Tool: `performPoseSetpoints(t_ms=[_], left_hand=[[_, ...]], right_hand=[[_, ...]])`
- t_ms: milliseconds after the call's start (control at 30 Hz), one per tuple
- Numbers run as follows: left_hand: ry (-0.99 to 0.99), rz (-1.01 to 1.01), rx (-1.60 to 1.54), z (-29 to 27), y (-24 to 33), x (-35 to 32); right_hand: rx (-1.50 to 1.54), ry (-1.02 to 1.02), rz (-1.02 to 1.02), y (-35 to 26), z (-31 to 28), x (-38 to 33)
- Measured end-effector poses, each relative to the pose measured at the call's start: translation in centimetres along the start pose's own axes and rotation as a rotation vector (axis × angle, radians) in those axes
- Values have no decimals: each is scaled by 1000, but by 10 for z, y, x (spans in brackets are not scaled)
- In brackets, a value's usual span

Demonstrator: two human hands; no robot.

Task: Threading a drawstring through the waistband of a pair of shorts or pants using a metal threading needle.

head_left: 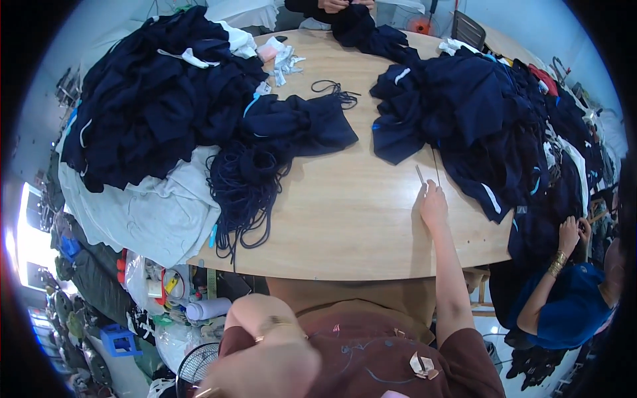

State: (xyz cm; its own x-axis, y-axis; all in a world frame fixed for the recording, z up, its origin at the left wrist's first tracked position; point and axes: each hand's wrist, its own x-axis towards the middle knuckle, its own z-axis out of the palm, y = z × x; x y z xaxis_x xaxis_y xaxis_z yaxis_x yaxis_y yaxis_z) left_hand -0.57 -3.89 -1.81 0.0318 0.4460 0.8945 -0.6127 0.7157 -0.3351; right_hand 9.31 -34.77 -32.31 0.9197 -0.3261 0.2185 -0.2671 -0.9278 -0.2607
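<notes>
My right hand (434, 204) reaches over the table, fingers closed on a thin, stick-like tool (419, 174) whose tip points away from me. A thin dark strand (436, 166) runs from the same fingers toward the navy garments (471, 106) piled at the right. Close below the camera, my left hand (282, 365) is bent back in front of my body; it is smeared, and its fingers cannot be made out. A navy garment (302, 123) lies at mid-table, beside a tangled bundle of navy cords (245, 192).
A big heap of navy garments (166, 99) and a pale cloth (159, 212) cover the table's left. More loose cords (337, 91) lie farther back. A co-worker in blue (570, 305) handles dark cloth at the right. Another person's hands (338, 5) show at the far edge.
</notes>
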Motion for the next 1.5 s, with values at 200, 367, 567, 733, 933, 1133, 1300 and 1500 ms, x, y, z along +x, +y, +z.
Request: performPoseSetpoints(t_ms=[200,367,567,733,933,1133,1300,1500], left_hand=[[437,-1397,-788,14,1,-41],[305,-1040,-860,2,-7,-49],[6,-1123,-506,-22,-19,-59],[-443,-1151,1301,-158,-68,-87],[-1321,-1726,2143,-356,-43,-116],[-760,-625,1830,-331,-142,-41],[-462,-214,1491,-238,-217,60],[-365,-147,1457,-140,-245,130]], right_hand=[[41,80,-51,6,1,-17],[144,298,-143,5,9,-24],[178,326,-132,1,7,-25],[254,297,-76,7,5,-25],[299,310,-93,0,6,-21],[260,337,-39,4,8,-18],[393,365,87,4,9,-25],[1236,656,140,-52,-49,10]])
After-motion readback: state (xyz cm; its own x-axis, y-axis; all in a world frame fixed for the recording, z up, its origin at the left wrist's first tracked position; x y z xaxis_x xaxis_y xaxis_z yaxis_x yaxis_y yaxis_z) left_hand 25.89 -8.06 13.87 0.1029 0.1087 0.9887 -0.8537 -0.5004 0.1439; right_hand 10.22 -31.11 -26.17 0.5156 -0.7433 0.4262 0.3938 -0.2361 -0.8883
